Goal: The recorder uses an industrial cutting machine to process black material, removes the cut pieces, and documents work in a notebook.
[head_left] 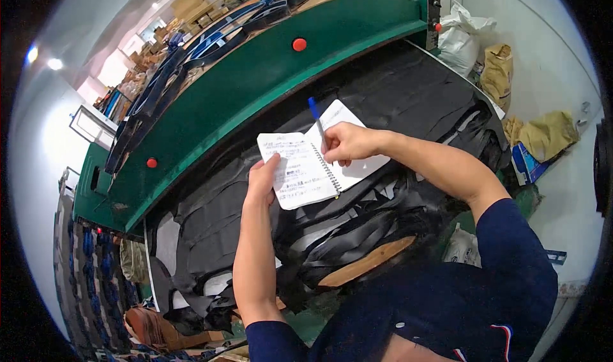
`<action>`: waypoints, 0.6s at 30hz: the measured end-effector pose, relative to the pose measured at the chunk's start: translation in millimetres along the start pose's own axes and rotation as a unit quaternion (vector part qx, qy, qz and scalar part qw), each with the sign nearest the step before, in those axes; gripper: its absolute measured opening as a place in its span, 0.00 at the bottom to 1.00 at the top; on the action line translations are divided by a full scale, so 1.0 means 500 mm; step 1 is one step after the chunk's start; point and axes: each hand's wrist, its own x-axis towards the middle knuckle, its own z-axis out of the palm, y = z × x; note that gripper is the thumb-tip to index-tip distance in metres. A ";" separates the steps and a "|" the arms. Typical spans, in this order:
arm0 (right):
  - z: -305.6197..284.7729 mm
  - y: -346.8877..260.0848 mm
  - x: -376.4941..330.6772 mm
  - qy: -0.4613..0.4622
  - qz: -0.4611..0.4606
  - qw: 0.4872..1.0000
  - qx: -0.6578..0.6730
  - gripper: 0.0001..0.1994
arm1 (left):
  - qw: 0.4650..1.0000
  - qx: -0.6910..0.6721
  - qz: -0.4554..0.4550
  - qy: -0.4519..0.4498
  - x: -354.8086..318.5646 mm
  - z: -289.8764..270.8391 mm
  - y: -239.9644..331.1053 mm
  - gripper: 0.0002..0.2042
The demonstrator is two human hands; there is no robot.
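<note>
A spiral-bound notebook (297, 186) lies opened out over black sheet material (220, 199). Handwriting covers much of its left page, and a few lines show at the top of the right page. My left hand (262, 178) grips the notebook's left edge, thumb on the page and fingers underneath. In my right hand (348, 143) is a pen (313, 108) with a blue cap end pointing up and away. That hand rests on the right page beside the wire spiral; the pen's tip is hidden by the fingers.
Behind the black sheets runs a green machine beam (255, 68) with red buttons (299, 45). Dark blue strip-like frames (217, 46) lie on top of it. White sacks (458, 43) and tan sacks (497, 75) stand at the right wall. A brown piece (367, 261) lies near my body.
</note>
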 end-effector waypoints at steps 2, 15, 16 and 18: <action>0.014 -0.003 0.008 0.040 -0.055 0.995 -0.073 0.12 | 0.996 0.072 0.051 0.023 -0.013 0.023 0.010 0.14; 0.048 -0.043 0.030 0.084 -0.080 0.988 0.103 0.09 | 0.937 0.094 0.336 0.021 -0.155 0.052 -0.034 0.10; 0.051 -0.047 0.027 0.081 -0.088 0.986 0.118 0.09 | 0.929 0.107 0.354 0.025 -0.162 0.049 -0.039 0.10; 0.053 -0.049 0.027 0.064 -0.094 0.983 0.143 0.09 | 0.920 0.119 0.372 0.030 -0.179 0.058 -0.038 0.10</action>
